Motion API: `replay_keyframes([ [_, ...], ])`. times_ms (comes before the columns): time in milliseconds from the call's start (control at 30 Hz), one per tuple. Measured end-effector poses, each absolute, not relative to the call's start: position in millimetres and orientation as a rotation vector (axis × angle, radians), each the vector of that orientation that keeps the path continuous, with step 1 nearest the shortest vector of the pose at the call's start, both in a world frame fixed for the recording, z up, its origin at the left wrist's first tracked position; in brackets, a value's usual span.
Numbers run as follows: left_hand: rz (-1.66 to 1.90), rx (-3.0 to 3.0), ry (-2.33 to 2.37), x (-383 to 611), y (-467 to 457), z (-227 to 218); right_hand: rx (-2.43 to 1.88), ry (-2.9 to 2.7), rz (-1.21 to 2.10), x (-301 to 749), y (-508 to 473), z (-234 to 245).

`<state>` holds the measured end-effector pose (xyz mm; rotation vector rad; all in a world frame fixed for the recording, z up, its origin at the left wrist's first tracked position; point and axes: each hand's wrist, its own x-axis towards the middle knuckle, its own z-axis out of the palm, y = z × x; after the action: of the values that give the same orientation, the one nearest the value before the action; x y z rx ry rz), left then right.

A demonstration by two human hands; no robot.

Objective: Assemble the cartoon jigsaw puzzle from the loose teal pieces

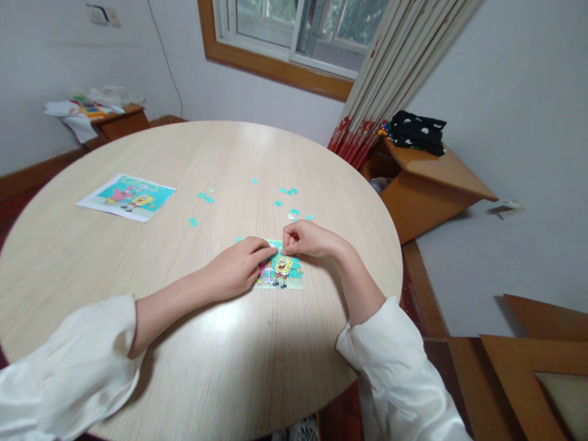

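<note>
A partly joined jigsaw puzzle (281, 275) with a yellow cartoon sponge figure lies flat on the round table, between my two hands. My left hand (236, 267) rests over its left part with fingers stretched out, covering some of the picture. At the upper edge, my right hand (305, 239) is closed in a pinch on a small jigsaw piece, mostly hidden by the fingertips. Just beyond that hand lie loose jigsaw pieces (294, 212). Another piece (239, 239) sits by the puzzle's upper left, close to my left hand.
A printed reference picture (131, 197) lies at the left of the wooden table (206, 361). More loose pieces are scattered mid-table, among them a small cluster (206, 198) and a lone one (193, 222). A wooden cabinet (413, 196) bearing black cloth stands at right, beyond the table edge.
</note>
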<state>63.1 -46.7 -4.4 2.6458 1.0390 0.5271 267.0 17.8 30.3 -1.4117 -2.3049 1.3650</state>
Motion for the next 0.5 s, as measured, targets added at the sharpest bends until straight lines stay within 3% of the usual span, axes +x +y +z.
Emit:
replay_keyframes([
  [233,0.484,2.756,1.049,66.5,-50.5,-6.5,-1.330,-2.185,1.357,273.6,20.5,32.4],
  [500,0.632,2.703,1.065,66.5,-50.8,-7.5,-1.559,-1.811,0.599,296.0,47.4,14.9],
])
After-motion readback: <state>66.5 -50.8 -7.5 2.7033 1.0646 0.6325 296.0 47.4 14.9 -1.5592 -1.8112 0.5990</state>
